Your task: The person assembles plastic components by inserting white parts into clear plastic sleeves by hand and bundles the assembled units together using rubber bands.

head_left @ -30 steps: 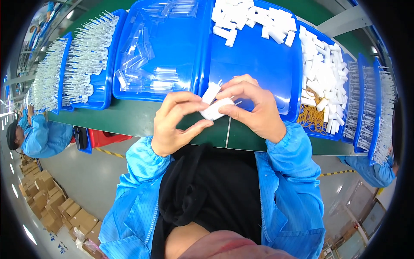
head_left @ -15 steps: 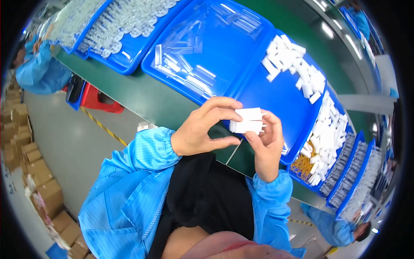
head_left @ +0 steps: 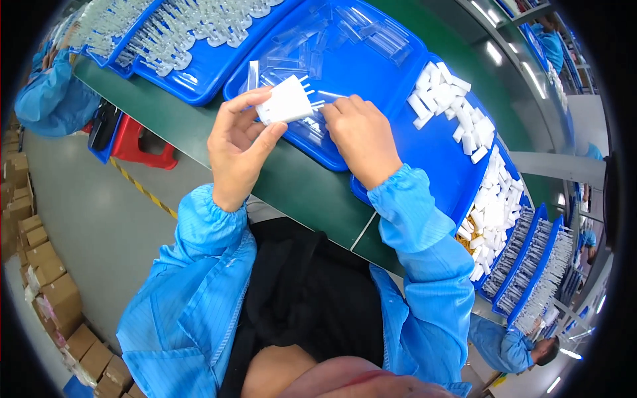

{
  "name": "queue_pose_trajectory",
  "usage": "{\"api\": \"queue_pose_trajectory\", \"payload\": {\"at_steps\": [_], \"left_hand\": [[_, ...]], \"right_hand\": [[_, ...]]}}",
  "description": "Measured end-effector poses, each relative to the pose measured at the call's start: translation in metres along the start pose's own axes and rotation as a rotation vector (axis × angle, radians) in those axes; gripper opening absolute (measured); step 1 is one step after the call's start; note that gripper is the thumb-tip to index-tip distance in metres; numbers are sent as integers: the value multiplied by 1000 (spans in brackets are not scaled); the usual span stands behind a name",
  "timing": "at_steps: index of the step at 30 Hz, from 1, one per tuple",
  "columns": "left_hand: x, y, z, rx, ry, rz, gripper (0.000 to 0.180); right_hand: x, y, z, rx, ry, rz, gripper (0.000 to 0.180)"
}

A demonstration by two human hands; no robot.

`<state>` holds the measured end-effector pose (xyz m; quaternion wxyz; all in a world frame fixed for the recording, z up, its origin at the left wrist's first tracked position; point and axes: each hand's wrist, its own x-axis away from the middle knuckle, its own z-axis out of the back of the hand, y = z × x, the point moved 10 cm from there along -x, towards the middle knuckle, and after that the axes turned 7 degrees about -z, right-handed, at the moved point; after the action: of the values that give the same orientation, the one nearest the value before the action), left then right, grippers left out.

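Note:
My left hand (head_left: 240, 132) grips a bundle of white plastic pieces (head_left: 285, 103) between thumb and fingers. Thin white prongs stick out of the bundle's right side. Close to those prongs, my right hand (head_left: 361, 136) is closed, its fingertips bent down over a blue tray (head_left: 371, 83). What the right fingers pinch, if anything, is hidden behind the hand. Clear plastic sleeves (head_left: 385, 43) lie in that tray, some loose at its far end, others under and beside my hands.
Another blue tray (head_left: 411, 146) on the right bears loose white pieces (head_left: 434, 93). Beyond it lie a heap of white pieces (head_left: 491, 205) and racks of clear parts (head_left: 524, 259). Clear stemmed parts (head_left: 179, 40) fill trays at upper left. A red stool (head_left: 139, 142) stands beside the green table (head_left: 292, 189).
The white bundle, earlier between both hands nearer my body, is now in my left hand alone, farther up and left. My right hand has let go and moved over the sleeve tray.

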<state>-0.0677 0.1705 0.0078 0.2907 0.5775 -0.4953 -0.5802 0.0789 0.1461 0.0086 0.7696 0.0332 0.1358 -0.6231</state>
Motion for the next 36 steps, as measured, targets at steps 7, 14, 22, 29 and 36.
{"api": "queue_pose_trajectory", "payload": {"at_steps": [7,14,22,29,36], "left_hand": [[15,-10,-15,144,-123,106,39],[26,-20,-46,274,-265,193,36],[33,-12,-88,221,-401,246,37],[40,-14,-107,164,-442,262,38],[41,-14,-117,137,-472,257,36]], "right_hand": [[3,34,17,-260,-46,-176,22],[84,73,17,-1715,132,-865,43],[136,78,0,-2008,207,-1028,45],[156,91,15,-1995,346,-995,48],[169,101,12,-2086,373,-989,46]]}}
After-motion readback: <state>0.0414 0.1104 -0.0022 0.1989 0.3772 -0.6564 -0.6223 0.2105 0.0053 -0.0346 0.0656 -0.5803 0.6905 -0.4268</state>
